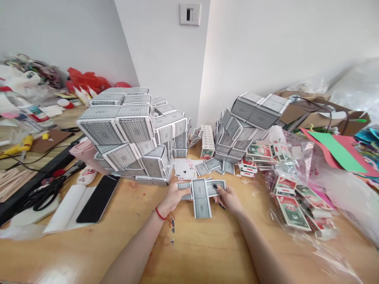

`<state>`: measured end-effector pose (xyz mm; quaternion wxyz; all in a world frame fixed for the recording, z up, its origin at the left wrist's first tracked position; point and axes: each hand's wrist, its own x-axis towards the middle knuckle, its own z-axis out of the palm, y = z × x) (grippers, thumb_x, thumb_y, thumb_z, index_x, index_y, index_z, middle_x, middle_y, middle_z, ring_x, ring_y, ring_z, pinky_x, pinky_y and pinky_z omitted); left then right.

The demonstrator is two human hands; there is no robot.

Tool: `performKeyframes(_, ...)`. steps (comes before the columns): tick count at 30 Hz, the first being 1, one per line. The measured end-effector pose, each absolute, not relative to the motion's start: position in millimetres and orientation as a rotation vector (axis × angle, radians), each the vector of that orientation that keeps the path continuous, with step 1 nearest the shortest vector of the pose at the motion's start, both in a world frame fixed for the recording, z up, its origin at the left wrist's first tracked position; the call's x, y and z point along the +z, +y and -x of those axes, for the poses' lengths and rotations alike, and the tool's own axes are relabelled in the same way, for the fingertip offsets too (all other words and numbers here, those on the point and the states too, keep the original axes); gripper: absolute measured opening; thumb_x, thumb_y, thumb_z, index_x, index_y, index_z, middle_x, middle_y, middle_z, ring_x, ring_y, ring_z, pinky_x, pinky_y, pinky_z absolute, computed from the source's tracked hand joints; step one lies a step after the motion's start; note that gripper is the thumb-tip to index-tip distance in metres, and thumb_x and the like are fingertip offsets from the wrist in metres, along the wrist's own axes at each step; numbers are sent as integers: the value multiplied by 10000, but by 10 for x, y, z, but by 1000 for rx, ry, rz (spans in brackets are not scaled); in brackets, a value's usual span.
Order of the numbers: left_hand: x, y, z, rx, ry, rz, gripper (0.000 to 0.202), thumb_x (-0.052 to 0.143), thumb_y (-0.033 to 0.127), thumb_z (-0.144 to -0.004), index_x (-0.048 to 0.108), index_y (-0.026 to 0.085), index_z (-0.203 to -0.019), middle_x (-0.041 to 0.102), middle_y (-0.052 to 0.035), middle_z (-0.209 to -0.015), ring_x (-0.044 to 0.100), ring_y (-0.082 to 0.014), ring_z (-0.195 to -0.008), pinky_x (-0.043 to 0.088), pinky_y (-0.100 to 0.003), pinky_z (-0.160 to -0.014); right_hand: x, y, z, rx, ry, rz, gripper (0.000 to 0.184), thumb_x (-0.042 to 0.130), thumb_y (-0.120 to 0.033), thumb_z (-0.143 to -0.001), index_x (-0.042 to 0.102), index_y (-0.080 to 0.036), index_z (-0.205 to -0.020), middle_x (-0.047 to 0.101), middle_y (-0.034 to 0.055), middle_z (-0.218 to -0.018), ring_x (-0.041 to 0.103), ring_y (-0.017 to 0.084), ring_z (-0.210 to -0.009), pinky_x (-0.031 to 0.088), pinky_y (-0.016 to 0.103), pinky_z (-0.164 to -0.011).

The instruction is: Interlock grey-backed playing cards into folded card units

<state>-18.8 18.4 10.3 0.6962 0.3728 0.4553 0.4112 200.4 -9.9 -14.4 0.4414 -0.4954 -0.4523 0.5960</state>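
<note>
A cross of playing cards [201, 199], one lengthwise card over the crosswise ones, is held at the middle of a wooden table [201, 252], patterned grey-green backs up and white borders showing; whether it rests on the wood cannot be told. The left hand [173, 196], a red bracelet [160, 213] at its wrist, pinches the left arm of the cross, thumb on top and fingers mostly hidden. The right hand [230, 197], its nails dark, grips the right arm with thumb on top, other fingers curled below. Just beyond lie face-up cards [184, 167] and, to their right, loose face-down cards [211, 165]. Large piles of blocks covered in card backs rise on the far left [133, 130] and far right. Left of the hands are a black phone [99, 199] and black scissors [49, 193]; to the right, red-and-green card boxes [293, 213] lie among clear plastic, with coloured paper [340, 152] farther off. Behind stand pale walls [166, 39], one bearing a switch plate [190, 14].
</note>
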Motion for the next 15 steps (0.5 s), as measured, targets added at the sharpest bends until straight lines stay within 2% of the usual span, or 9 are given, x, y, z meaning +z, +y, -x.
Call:
performKeyframes(2,81,192,230,957,1049,-817,337,756,209,-467,640,98,-763,663,-48,-675,592,-149,-571,483,-255,-533,-163,-70,-2147,1283,-965,1301,458,518,-522,-725,482,-155,-452,384,-51,-293,255,31,-239,173,162,-247)
performKeyframes(5,43,211,285,1029,1108,-816,348,761,166,-438,643,102,-759,663,-40,-693,593,-144,-620,475,-242,-584,-153,-56,-2270,1144,-866,1307,409,555,-496,-713,478,-160,-491,414,-52,-325,260,28,-250,186,158,-250)
performKeyframes(8,15,229,301,1015,1090,-834,327,756,167,-451,646,104,-752,662,-32,-703,589,-141,-642,469,-245,-614,-107,-88,-2158,1263,-962,1274,421,522,-499,-742,504,-151,-506,404,-48,-316,293,37,-241,213,162,-247)
performKeyframes(10,4,236,298,1007,1080,-853,320,757,174,-457,649,107,-750,661,-30,-703,590,-144,-657,466,-248,-633,-72,-114,-2009,1337,-1003,1197,399,528,-492,-741,523,-147,-540,519,-8,-418,367,51,-271,279,174,-263)
performKeyframes(12,-2,235,293,1013,1085,-858,329,759,184,-457,653,112,-759,663,-34,-719,593,-150,-672,465,-253,-642,-45,-134,-1882,1365,-1034,1156,373,541,-481,-736,538,-145,-573,570,10,-492,420,65,-305,336,184,-290)
performKeyframes(15,0,227,286,1014,1084,-877,333,758,196,-465,658,117,-773,668,-46,-760,595,-158,-696,465,-259,-658,-23,-154,-1790,1409,-1109,1139,385,519,-470,-758,552,-137,-567,554,5,-459,433,68,-308,352,183,-308)
